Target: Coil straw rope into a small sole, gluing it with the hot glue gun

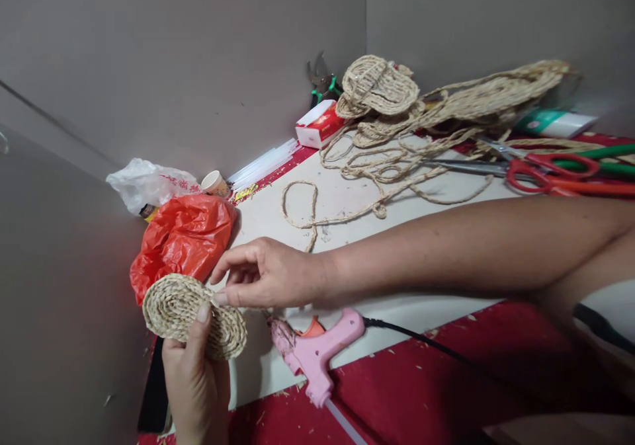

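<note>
My left hand (196, 372) grips a flat oval coil of braided straw rope (183, 309) from below, thumb pressed on its face. My right hand (258, 273) reaches across from the right and pinches the coil's upper right edge with thumb and fingers. A pink hot glue gun (317, 352) lies on the table just below my right hand, nozzle pointing left, with a glue stick in its back and a black cord running right.
A red plastic bag (183, 237), a white bag (143, 184) and a paper cup (214, 182) sit at the left. Loose braided rope (347, 187), woven pieces (380, 88), red scissors (550, 170), pliers (322, 81), a red-white box (320, 124) and glue sticks (262, 164) lie behind. Cardboard walls enclose the table.
</note>
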Tool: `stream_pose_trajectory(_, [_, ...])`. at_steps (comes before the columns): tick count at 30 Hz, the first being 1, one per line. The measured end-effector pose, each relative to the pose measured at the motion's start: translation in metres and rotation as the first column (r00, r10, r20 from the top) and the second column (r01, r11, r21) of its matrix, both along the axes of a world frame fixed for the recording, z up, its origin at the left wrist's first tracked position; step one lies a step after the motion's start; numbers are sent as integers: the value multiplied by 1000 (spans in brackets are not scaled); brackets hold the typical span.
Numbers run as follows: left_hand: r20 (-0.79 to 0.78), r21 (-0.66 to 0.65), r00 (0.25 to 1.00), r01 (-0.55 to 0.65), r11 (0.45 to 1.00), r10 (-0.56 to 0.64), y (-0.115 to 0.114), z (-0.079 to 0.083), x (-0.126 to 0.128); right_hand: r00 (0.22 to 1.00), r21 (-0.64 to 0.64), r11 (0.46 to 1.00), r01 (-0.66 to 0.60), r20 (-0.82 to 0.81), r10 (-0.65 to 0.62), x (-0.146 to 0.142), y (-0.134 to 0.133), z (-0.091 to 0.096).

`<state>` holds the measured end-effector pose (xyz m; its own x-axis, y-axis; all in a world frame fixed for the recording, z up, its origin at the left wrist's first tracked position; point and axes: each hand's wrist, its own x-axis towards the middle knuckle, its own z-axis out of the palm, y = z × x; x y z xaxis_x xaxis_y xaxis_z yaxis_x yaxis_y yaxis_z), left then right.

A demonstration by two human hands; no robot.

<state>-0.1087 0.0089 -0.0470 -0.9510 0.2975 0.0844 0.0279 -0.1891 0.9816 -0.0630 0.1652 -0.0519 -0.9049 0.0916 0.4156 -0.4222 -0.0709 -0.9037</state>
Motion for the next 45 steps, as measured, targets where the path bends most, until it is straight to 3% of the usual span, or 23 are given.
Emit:
stream_pose_trajectory(5, [30,-47,998,49,998,-48,-4,0,3,989,-210,969,-134,27,142,-5,0,-1])
stream_pose_trajectory(8, [36,-48,998,62,997,-61,-6,1,5,974,-266,948,-174,92,205,-6,2,-2])
stream_pose_trajectory(16, [44,-58,998,48,997,-45,-7,1,11,992,-203,972,-119,8,123,0,-3,-4])
stream_pose_trajectory(22, [-2,-115,997,-78,990,78,2,-5,17,1000,-166,986,-18,-19,15,2,-9,-9])
stream_pose_trajectory(27, [-36,-75,998,-44,996,41,1,-4,15,980,-213,969,-125,127,154,0,-3,-2])
stream_pose_trajectory(32, [-30,-33,1000,4,999,-5,-3,1,10,954,-339,916,-212,131,270,-2,2,3])
stream_pose_trajectory(45, [20,-132,996,-82,988,86,-4,4,14,965,-302,938,-171,139,221,3,-1,6])
